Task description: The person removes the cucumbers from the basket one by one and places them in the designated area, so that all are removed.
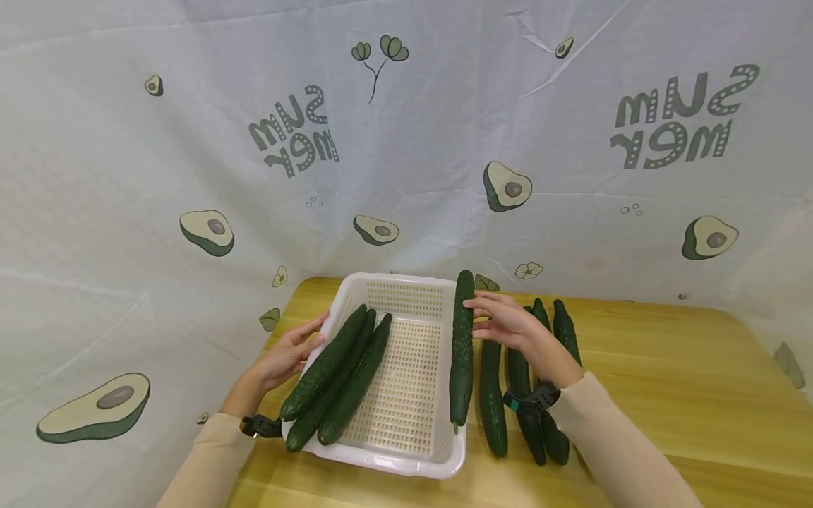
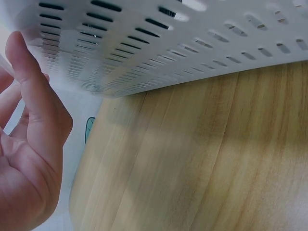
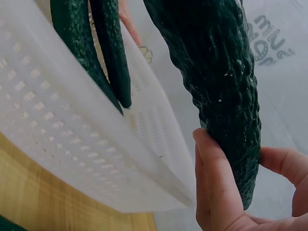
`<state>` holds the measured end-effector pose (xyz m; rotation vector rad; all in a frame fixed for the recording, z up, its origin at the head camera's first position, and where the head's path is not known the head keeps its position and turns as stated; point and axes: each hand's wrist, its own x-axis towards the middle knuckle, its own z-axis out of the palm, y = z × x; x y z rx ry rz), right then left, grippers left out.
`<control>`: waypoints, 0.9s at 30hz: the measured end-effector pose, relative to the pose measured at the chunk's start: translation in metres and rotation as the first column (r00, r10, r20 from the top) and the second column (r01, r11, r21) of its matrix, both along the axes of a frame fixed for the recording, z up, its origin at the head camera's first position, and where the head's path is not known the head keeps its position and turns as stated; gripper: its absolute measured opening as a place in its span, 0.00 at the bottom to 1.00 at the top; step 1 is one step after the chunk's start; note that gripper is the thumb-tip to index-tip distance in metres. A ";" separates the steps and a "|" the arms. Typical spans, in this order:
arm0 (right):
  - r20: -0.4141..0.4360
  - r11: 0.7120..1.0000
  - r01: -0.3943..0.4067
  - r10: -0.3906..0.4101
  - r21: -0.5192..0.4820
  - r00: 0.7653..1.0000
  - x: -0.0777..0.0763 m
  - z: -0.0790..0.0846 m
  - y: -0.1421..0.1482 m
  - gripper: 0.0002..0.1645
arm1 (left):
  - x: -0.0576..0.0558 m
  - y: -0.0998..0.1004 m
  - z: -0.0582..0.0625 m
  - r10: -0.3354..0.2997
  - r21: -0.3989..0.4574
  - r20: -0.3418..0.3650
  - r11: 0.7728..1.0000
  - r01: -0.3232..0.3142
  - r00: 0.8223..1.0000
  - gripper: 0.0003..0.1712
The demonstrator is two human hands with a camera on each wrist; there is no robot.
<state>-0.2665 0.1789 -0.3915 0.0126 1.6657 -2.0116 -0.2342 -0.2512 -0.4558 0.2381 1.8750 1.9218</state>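
A dark green cucumber (image 1: pixel 463 346), held over the right rim of a white perforated plastic basket (image 1: pixel 409 462), is pinched by my right hand (image 1: pixel 504 323). Fingers and thumb lie on opposite sides of the cucumber (image 3: pixel 211 72) near its far end in the right wrist view. My left hand (image 1: pixel 288 356) touches the basket's left side, fingers extended at the rim. In the left wrist view its thumb (image 2: pixel 29 67) lies by the slotted basket wall (image 2: pixel 130 43). Three cucumbers (image 1: pixel 356 384) lean side by side in the basket's left part, their near ends over the front rim.
Several more cucumbers (image 1: pixel 492 402) lie on the wooden table (image 1: pixel 673 402) right of the basket, partly under my right forearm. A pale curtain (image 1: pixel 444 141) printed with avocados hangs behind the table and along its left side.
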 end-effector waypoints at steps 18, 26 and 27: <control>-0.017 0.999 -0.021 0.022 0.025 1.000 0.012 -0.008 0.049 0.45 | 0.000 0.000 -0.001 0.017 0.005 0.006 1.000 -0.017 1.000 0.35; -0.036 0.997 -0.012 0.014 0.071 0.999 0.012 -0.011 0.071 0.46 | 0.000 -0.001 -0.002 0.003 0.030 -0.003 1.000 -0.003 1.000 0.36; -0.035 0.997 -0.009 0.012 0.075 0.999 0.011 -0.012 0.074 0.46 | 0.000 -0.001 -0.002 0.001 0.032 -0.003 0.999 -0.001 1.000 0.36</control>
